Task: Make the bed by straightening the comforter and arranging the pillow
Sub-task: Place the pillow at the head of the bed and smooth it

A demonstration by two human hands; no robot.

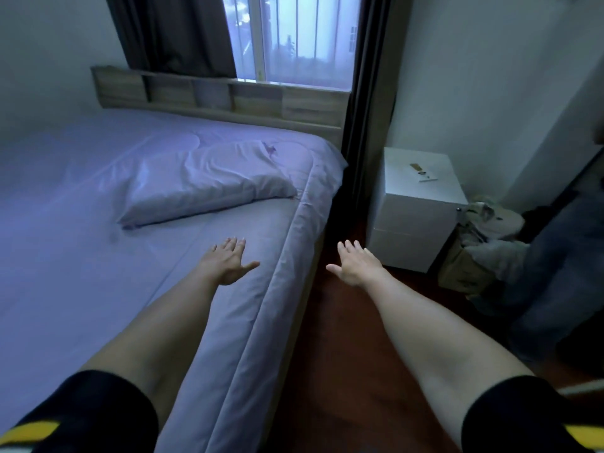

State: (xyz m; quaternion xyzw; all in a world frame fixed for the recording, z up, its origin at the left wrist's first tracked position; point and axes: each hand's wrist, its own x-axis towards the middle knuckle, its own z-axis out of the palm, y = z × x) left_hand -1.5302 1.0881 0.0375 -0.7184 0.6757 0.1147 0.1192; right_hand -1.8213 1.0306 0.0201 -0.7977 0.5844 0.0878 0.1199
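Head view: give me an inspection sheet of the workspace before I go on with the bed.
Surface: bed covered edge to edge, mostly flat.
Job's things: comforter spread out, its edge draped over the near side with long folds; pillow lies askew and creased near the headboard, not against it.
Clutter: small items on the nightstand; heap of clothes and a bag on the floor beside it.
Grippers: left hand open above the comforter; right hand open over the floor; neither holds anything.
Cables: nothing seen.
Surroundings: window with dark curtain behind the headboard; white walls.
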